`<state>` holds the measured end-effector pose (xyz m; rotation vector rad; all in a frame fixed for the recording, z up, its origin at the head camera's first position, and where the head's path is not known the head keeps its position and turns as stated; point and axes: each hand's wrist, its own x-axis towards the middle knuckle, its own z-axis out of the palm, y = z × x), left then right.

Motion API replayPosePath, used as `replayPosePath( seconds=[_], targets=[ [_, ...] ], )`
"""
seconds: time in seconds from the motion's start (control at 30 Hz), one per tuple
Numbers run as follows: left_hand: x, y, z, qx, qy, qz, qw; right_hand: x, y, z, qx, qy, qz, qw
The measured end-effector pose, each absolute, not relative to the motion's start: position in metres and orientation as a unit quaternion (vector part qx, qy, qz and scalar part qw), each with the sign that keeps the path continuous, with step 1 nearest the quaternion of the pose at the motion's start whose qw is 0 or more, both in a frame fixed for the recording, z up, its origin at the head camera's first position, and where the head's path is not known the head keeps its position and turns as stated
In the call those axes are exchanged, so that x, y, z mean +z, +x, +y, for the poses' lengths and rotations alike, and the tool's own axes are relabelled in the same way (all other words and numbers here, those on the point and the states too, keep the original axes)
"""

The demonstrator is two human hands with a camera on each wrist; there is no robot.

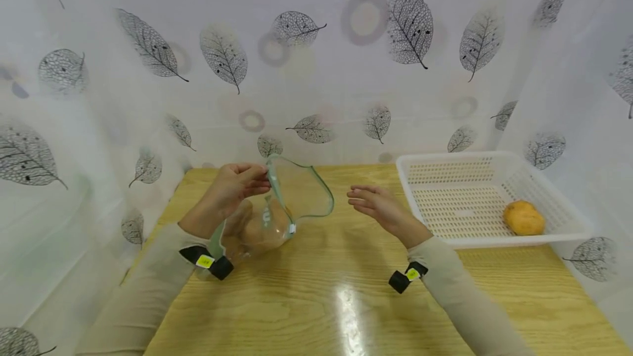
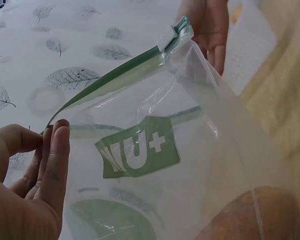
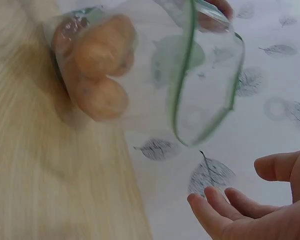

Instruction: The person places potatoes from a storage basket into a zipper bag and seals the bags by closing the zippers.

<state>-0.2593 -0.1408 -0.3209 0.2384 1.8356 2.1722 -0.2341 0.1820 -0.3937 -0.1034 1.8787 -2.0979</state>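
Observation:
A clear zip bag (image 1: 304, 188) with a green rim and a white slider stands with its mouth spread wide on the left of the table. Inside it lie several potatoes (image 3: 104, 55), seen through the plastic. My left hand (image 1: 236, 188) pinches the bag's rim between thumb and fingers at the mouth's left edge. In the left wrist view the slider (image 2: 167, 38) sits at the far end of the green rim. My right hand (image 1: 378, 207) hovers between the bag and the white basket, fingers loosely extended, holding nothing. One potato (image 1: 524, 217) rests in the basket's right part.
The white perforated plastic basket (image 1: 494, 242) stands at the table's back right. Under everything is a wooden table (image 1: 296, 306). A pale curtain (image 1: 326, 81) with leaf prints hangs behind the table and along both sides.

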Motion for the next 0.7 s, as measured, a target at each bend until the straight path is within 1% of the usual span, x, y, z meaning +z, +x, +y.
replayPosePath(
  seconds=[0.2, 0.43, 0.53, 0.7],
  targets=[
    [-0.325, -0.259, -0.137, 0.746, 0.085, 0.642, 0.159, -0.379, -0.228, 0.235, -0.713, -0.020, 0.690, 0.127],
    [-0.330, -0.259, -0.131, 0.758, 0.073, 0.628, 0.163, -0.374, -0.219, 0.318, -0.693, 0.044, 0.716, 0.071],
    [-0.333, -0.259, -0.127, 0.761, 0.059, 0.625, 0.165, -0.378, -0.213, 0.353, -0.642, 0.074, 0.762, 0.048],
    [-0.339, -0.260, -0.122, 0.762, 0.037, 0.622, 0.175, -0.385, -0.201, 0.401, -0.512, 0.129, 0.849, 0.012]
  ],
)
